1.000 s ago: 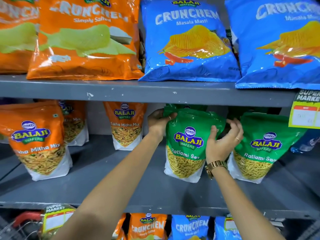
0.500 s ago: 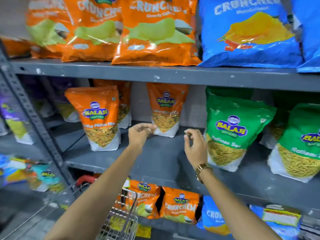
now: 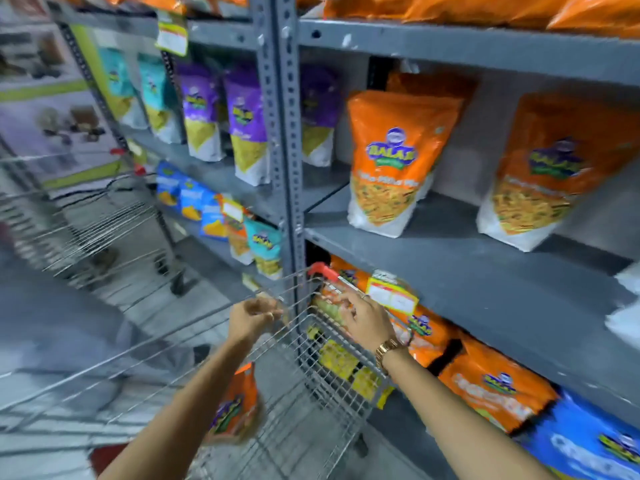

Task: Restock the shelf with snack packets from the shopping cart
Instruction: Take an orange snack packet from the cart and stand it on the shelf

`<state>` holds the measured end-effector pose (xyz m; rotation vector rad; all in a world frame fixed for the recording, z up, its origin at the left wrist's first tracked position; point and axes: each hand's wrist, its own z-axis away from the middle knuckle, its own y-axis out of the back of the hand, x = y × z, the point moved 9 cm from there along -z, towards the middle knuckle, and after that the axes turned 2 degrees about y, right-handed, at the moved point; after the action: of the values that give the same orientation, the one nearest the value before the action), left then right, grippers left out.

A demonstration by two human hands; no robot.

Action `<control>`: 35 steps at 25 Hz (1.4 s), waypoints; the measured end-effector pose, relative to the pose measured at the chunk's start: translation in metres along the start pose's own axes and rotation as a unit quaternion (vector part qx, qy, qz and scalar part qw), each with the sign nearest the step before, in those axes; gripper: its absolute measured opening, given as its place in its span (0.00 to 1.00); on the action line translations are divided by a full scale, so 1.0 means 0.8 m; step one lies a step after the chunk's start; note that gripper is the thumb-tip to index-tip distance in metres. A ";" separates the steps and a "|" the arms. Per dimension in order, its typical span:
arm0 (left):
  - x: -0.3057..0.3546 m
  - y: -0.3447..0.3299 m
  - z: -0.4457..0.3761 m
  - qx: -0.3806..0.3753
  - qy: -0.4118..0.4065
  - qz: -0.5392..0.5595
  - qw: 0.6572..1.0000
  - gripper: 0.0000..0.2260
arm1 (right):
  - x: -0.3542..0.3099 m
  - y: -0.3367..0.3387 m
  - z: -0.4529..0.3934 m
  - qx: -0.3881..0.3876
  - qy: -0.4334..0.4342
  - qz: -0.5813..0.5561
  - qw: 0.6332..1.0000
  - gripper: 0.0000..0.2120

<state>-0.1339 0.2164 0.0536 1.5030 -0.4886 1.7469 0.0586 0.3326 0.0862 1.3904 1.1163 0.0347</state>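
A wire shopping cart (image 3: 311, 344) with a red corner stands below me against the grey shelf (image 3: 467, 271). An orange snack packet (image 3: 239, 407) lies inside the cart, under my left forearm. My left hand (image 3: 251, 318) hovers over the cart's top rim with fingers loosely curled and nothing in it. My right hand (image 3: 363, 315) is over the cart's far corner, fingers spread, empty, close to a yellow price tag (image 3: 391, 296). Two orange Balaji packets (image 3: 391, 161) stand upright on the middle shelf. The view is blurred by motion.
A perforated grey upright post (image 3: 282, 133) divides the shelving. Purple and teal packets (image 3: 242, 123) fill the left bay. Orange and blue chip bags (image 3: 495, 393) sit on the low shelf at right. A second wire cart (image 3: 86, 230) stands at left on the grey floor.
My view has swung left and down, from the green packets to the cart. Both hands let go of the green packet and dropped from the middle shelf to the cart's rim.
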 end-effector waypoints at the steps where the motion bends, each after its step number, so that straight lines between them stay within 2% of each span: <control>1: -0.024 0.027 0.002 0.016 0.014 -0.013 1.000 0.14 | -0.016 -0.032 -0.001 -0.039 0.005 -0.002 0.999 0.10; 5: -0.106 0.106 0.015 0.052 0.074 -0.097 0.991 0.07 | -0.064 -0.143 0.003 -0.179 0.034 0.001 0.983 0.12; 9: -0.174 0.147 0.028 -0.011 0.139 -0.189 0.972 0.22 | -0.096 -0.230 0.020 -0.307 0.065 0.061 0.948 0.19; 12: -0.207 0.158 0.034 -0.087 0.150 -0.354 0.919 0.14 | -0.108 -0.270 0.043 -0.394 0.096 0.133 0.905 0.26; 14: -0.218 0.158 0.043 -0.137 0.167 -0.429 0.877 0.13 | -0.104 -0.284 0.053 -0.403 0.102 0.183 0.891 0.26; 15: -0.222 0.159 0.045 -0.145 0.170 -0.441 0.870 0.13 | -0.103 -0.287 0.055 -0.392 0.103 0.199 0.892 0.25; 18: -0.226 0.160 0.045 -0.144 0.157 -0.447 0.869 0.13 | -0.103 -0.290 0.056 -0.359 0.107 0.234 0.897 0.17; 21: -0.225 0.157 0.040 -0.127 0.131 -0.444 0.877 0.11 | -0.101 -0.288 0.057 -0.340 0.113 0.240 0.902 0.13; 24: -0.218 0.154 0.041 -0.102 0.116 -0.416 0.896 0.10 | -0.094 -0.279 0.059 -0.332 0.107 0.224 0.910 0.13; 27: -0.193 0.149 0.043 -0.060 0.078 -0.355 0.930 0.14 | -0.088 -0.252 0.052 -0.311 0.102 0.228 0.917 0.12; 29: -0.168 0.148 0.046 0.008 0.071 -0.238 0.969 0.09 | -0.080 -0.225 0.042 -0.277 0.075 0.194 0.938 0.09; 31: -0.146 0.145 0.048 0.061 0.080 -0.074 0.992 0.11 | -0.066 -0.192 0.034 -0.230 0.023 0.108 0.967 0.06; 33: -0.118 0.136 0.046 0.087 0.079 0.047 0.992 0.12 | -0.051 -0.154 0.026 -0.171 -0.016 0.035 0.985 0.07; 35: -0.075 0.116 0.040 0.081 0.059 0.104 0.990 0.18 | -0.042 -0.102 0.020 -0.087 -0.035 -0.015 0.995 0.08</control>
<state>-0.1818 0.1168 0.0213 1.4926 -0.4652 2.0677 0.0042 0.2783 0.0391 1.2096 1.0499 0.0595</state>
